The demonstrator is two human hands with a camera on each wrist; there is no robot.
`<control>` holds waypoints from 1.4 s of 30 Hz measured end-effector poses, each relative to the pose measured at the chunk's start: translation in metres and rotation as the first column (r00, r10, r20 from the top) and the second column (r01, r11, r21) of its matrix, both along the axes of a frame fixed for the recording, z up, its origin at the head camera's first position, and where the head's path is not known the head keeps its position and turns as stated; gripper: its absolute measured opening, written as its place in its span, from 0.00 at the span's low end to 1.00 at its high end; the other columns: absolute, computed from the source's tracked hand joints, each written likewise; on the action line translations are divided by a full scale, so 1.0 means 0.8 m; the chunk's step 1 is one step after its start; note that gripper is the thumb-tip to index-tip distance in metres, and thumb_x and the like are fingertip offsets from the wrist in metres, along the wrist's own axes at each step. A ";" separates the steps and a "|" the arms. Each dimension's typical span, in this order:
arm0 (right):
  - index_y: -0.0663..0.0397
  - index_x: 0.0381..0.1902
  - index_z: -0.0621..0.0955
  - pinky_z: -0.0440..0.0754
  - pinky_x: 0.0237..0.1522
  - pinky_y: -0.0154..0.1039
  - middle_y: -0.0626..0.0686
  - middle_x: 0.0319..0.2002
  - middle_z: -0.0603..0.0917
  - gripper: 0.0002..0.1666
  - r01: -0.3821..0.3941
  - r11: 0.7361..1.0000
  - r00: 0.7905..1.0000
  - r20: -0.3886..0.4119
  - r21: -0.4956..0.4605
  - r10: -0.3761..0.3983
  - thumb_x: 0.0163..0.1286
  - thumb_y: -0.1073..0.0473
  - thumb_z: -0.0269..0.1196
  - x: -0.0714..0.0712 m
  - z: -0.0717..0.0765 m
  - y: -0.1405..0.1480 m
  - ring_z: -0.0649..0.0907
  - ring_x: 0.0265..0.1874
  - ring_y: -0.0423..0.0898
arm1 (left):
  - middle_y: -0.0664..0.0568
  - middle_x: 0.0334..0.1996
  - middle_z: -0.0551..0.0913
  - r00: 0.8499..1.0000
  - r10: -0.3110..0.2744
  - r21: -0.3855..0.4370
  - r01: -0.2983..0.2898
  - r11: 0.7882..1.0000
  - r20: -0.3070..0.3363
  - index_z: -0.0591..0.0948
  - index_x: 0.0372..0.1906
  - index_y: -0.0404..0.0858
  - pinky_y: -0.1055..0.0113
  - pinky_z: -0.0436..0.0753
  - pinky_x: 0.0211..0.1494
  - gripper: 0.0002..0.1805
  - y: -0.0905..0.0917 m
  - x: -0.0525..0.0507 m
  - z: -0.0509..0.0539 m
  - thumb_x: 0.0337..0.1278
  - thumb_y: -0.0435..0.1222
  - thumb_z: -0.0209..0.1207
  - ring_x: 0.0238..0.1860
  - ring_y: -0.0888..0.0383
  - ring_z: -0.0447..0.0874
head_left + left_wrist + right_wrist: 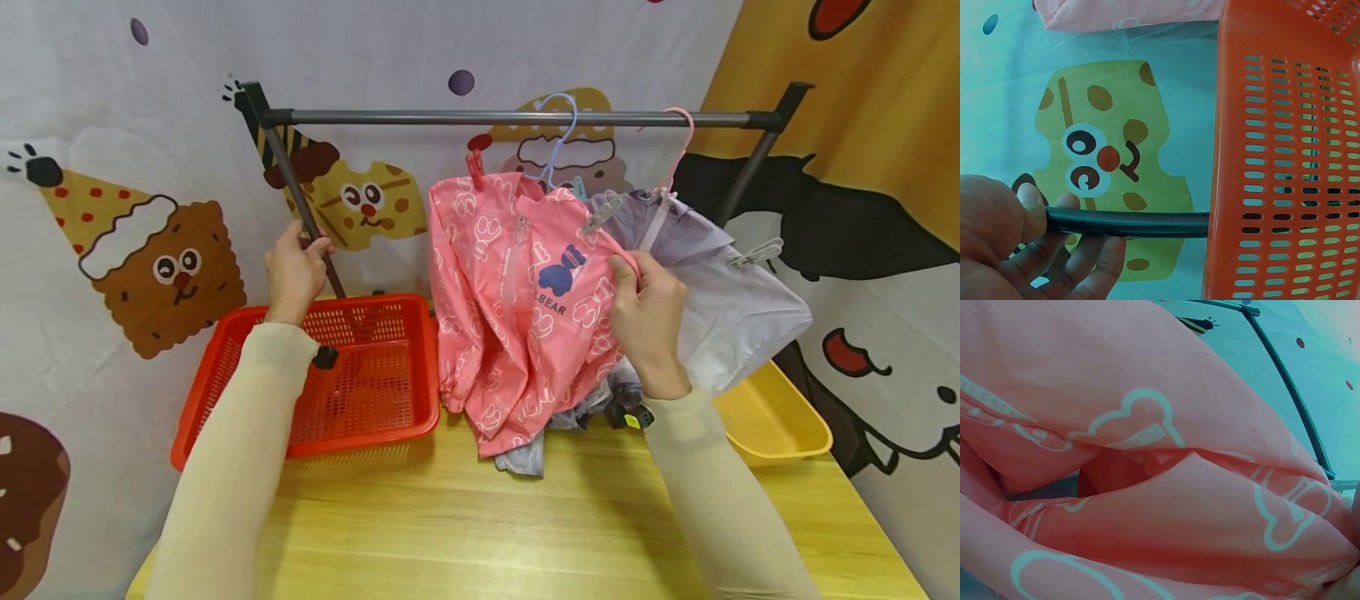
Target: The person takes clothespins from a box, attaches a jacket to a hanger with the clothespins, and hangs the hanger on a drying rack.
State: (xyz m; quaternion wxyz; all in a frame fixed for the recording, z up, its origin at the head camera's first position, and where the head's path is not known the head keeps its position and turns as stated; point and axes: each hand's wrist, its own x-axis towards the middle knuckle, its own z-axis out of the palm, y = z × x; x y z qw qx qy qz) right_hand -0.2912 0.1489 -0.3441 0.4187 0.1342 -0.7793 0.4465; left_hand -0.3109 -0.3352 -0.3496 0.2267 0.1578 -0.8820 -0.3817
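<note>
A pink zip jacket [491,300] with white outlines and a blue bear print hangs from a blue hanger [558,142] on the grey clothes rack [442,117]. A red clothespin [476,169] sits at one shoulder, a clear clothespin [602,212] at the other. With thumb and fingers my right hand [651,321] pinches the jacket's right-hand edge and pulls the cloth sideways. In the right wrist view, folds of the jacket [1166,519] fill most of the picture. My left hand [292,273] grips the rack's left post [1141,225] between thumb and fingers, just above the red basket.
The red basket [360,433] stands on the wooden table [450,525] at the left, by the rack's post. A pale grey garment [738,308] hangs on a pink hanger [681,142] at the right, above a yellow basket [787,417]. A patterned curtain [360,50] covers the back.
</note>
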 end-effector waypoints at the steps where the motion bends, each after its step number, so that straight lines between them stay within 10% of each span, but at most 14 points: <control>1: 0.70 0.42 0.91 0.66 0.36 0.33 0.65 0.26 0.84 0.21 -0.001 1.000 1.000 0.001 0.001 0.001 0.88 0.54 0.70 0.000 -0.001 0.000 0.73 0.28 0.38 | 0.41 0.61 0.96 1.000 0.001 0.001 -0.001 1.000 0.001 0.81 0.71 0.43 0.57 0.76 0.44 0.18 0.000 0.000 0.000 0.96 0.48 0.54 0.53 0.43 0.86; 42: 0.66 0.43 0.83 0.65 0.38 0.37 0.62 0.31 0.77 0.20 -0.056 0.998 0.984 0.167 0.007 0.054 0.92 0.54 0.64 0.019 -0.047 0.017 0.73 0.33 0.51 | 0.40 0.61 0.96 1.000 -0.006 -0.001 0.006 1.000 -0.025 0.82 0.70 0.41 0.58 0.78 0.54 0.18 0.001 0.001 -0.001 0.95 0.47 0.55 0.63 0.40 0.90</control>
